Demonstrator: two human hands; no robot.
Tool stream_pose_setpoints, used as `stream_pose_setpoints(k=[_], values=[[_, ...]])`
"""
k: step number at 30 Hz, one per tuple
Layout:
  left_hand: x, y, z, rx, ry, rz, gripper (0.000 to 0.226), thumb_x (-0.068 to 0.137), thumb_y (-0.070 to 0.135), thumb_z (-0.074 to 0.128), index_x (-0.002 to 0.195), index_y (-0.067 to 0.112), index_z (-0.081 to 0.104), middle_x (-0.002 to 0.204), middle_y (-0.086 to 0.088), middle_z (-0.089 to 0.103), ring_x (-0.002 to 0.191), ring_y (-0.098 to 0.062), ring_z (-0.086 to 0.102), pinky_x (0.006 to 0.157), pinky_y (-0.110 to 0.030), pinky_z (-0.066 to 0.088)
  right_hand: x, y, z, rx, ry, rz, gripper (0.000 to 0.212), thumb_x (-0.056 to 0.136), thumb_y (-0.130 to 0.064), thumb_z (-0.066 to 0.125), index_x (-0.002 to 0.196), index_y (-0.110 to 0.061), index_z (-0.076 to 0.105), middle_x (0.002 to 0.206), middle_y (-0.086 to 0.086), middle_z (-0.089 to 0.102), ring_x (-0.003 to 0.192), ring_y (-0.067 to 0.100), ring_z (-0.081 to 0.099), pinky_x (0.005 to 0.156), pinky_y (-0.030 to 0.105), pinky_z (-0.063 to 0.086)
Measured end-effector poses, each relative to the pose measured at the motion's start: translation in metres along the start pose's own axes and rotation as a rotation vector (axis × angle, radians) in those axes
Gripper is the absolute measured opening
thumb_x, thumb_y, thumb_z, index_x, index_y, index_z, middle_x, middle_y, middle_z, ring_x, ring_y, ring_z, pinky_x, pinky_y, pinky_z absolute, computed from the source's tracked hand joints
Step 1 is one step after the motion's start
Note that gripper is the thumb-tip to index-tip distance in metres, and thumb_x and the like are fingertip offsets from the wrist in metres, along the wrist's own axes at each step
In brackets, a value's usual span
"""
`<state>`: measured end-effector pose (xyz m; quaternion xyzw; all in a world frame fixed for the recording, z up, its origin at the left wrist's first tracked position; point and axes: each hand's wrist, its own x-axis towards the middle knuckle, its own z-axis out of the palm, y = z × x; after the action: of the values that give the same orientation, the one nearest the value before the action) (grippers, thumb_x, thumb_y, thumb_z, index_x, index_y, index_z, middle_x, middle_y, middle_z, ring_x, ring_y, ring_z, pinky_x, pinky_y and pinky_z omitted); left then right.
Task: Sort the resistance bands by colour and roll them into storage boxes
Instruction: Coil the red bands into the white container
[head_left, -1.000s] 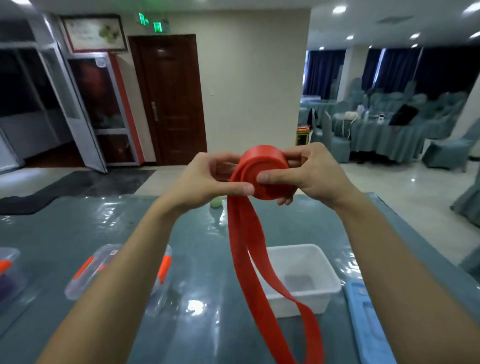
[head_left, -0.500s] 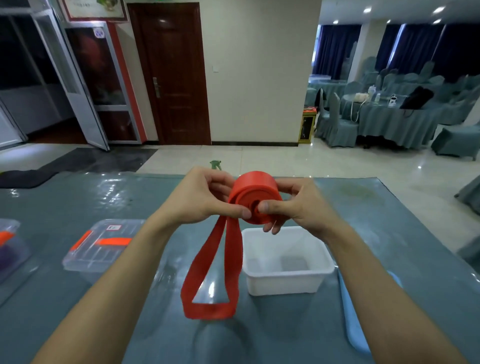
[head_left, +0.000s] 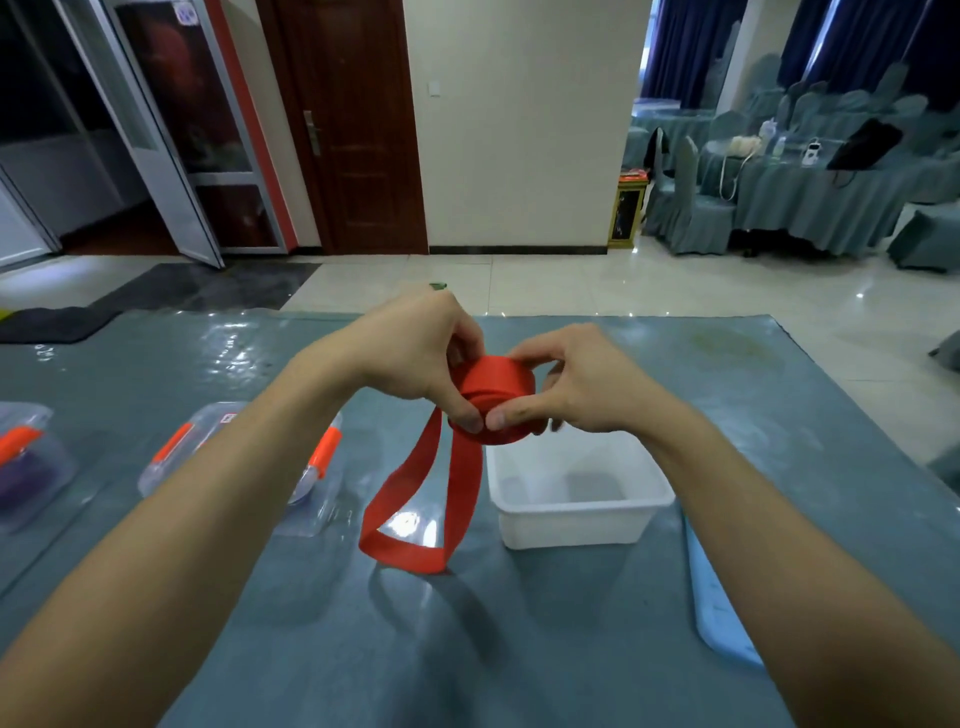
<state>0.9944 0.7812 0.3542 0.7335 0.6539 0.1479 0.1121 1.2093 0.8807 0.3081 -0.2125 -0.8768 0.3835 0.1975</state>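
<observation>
Band: flat red rubber resistance band (head_left: 496, 397), mostly rolled, loose loop hanging.
Hands: my left hand (head_left: 415, 353) and right hand (head_left: 576, 384), 2 thumbs pinching roll.

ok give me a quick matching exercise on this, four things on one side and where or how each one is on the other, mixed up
Things
1. red band
2. white box
3. clear box with orange clips
4. light blue flat piece

Places or states
a. lies flat on the table, partly hidden by the right forearm
b. partly rolled, gripped by the left hand and right hand, loop hanging down
c. open-topped, nothing seen inside, right of the hanging loop
d. on the table, left of the hanging loop

Pairs: 1-b, 2-c, 3-d, 4-a
</observation>
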Motion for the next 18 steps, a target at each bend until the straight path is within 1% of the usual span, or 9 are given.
stream_pose_setpoints(k=[2, 3, 6, 8, 10, 12, 13, 15, 18], values=[[0.002, -0.002, -0.001, 0.033, 0.012, 0.007, 0.051, 0.052, 0.052, 0.104, 0.09, 0.025, 0.083, 0.082, 0.007, 0.081, 0.076, -0.012, 0.077, 0.077, -0.043, 0.066, 0.002, 0.002, -0.003, 0.006, 0.004, -0.001, 0.054, 0.06, -0.065, 0.097, 0.1, -0.032, 0.082, 0.089, -0.006, 0.082, 0.061, 0.02, 0.079, 0.065, 0.041, 0.067], [0.003, -0.003, -0.001, 0.043, 0.017, 0.006, 0.051, 0.053, 0.053, 0.104, 0.091, 0.025, 0.083, 0.082, 0.007, 0.081, 0.076, -0.013, 0.077, 0.077, -0.043, 0.066, 0.003, 0.003, -0.004, 0.003, -0.003, -0.001, 0.055, 0.061, -0.065, 0.097, 0.101, -0.032, 0.081, 0.092, -0.006, 0.082, 0.061, 0.019, 0.079, 0.065, 0.04, 0.068], [0.007, -0.002, 0.001, 0.127, 0.006, 0.022, 0.057, 0.053, 0.062, 0.099, 0.095, 0.027, 0.083, 0.083, 0.008, 0.08, 0.078, -0.011, 0.076, 0.077, -0.042, 0.066, 0.01, -0.001, 0.002, -0.132, -0.039, 0.0, 0.057, 0.062, -0.064, 0.097, 0.104, -0.032, 0.073, 0.1, -0.009, 0.078, 0.059, 0.013, 0.077, 0.058, 0.033, 0.065], [0.009, -0.005, 0.001, 0.125, 0.018, 0.032, 0.062, 0.052, 0.066, 0.095, 0.099, 0.028, 0.083, 0.086, 0.011, 0.08, 0.081, -0.008, 0.076, 0.08, -0.041, 0.066, 0.017, -0.002, 0.005, -0.192, -0.018, -0.02, 0.049, 0.063, -0.059, 0.1, 0.094, -0.033, 0.073, 0.086, -0.009, 0.076, 0.057, 0.007, 0.075, 0.052, 0.026, 0.059], [0.006, -0.018, 0.001, -0.045, 0.051, 0.037, 0.066, 0.053, 0.064, 0.095, 0.107, 0.028, 0.082, 0.094, 0.012, 0.082, 0.089, -0.006, 0.078, 0.089, -0.037, 0.066, 0.019, 0.0, 0.001, -0.17, 0.062, -0.047, 0.043, 0.063, -0.055, 0.101, 0.092, -0.032, 0.078, 0.08, -0.01, 0.075, 0.062, -0.001, 0.073, 0.056, 0.024, 0.058], [-0.003, -0.038, 0.008, -0.357, 0.065, 0.049, 0.073, 0.056, 0.055, 0.103, 0.118, 0.027, 0.079, 0.109, 0.006, 0.083, 0.104, -0.012, 0.079, 0.099, -0.033, 0.063, 0.017, 0.003, -0.006, -0.052, 0.149, -0.042, 0.052, 0.061, -0.051, 0.102, 0.105, -0.029, 0.083, 0.085, -0.012, 0.078, 0.077, -0.006, 0.073, 0.065, 0.027, 0.06], [-0.008, -0.047, 0.016, -0.521, 0.079, 0.046, 0.074, 0.058, 0.051, 0.106, 0.122, 0.025, 0.078, 0.114, 0.0, 0.083, 0.11, -0.018, 0.079, 0.103, -0.035, 0.062, 0.015, 0.007, -0.008, 0.07, 0.172, -0.032, 0.054, 0.06, -0.049, 0.103, 0.107, -0.028, 0.084, 0.088, -0.01, 0.08, 0.081, -0.002, 0.075, 0.064, 0.031, 0.063], [-0.011, -0.057, 0.039, -0.763, 0.119, 0.035, 0.074, 0.059, 0.045, 0.106, 0.123, 0.02, 0.079, 0.116, -0.013, 0.082, 0.11, -0.026, 0.079, 0.102, -0.039, 0.063, 0.013, 0.011, -0.007, 0.284, 0.185, -0.009, 0.054, 0.059, -0.044, 0.105, 0.105, -0.024, 0.085, 0.091, -0.001, 0.083, 0.079, 0.016, 0.081, 0.059, 0.04, 0.067], [-0.012, -0.058, 0.068, -0.85, 0.214, 0.023, 0.07, 0.057, 0.046, 0.107, 0.114, 0.014, 0.082, 0.108, -0.014, 0.084, 0.101, -0.024, 0.081, 0.092, -0.034, 0.064, 0.011, 0.018, 0.005, 0.39, 0.183, 0.006, 0.048, 0.061, -0.038, 0.104, 0.102, -0.021, 0.086, 0.09, 0.007, 0.083, 0.073, 0.03, 0.081, 0.056, 0.039, 0.066]])
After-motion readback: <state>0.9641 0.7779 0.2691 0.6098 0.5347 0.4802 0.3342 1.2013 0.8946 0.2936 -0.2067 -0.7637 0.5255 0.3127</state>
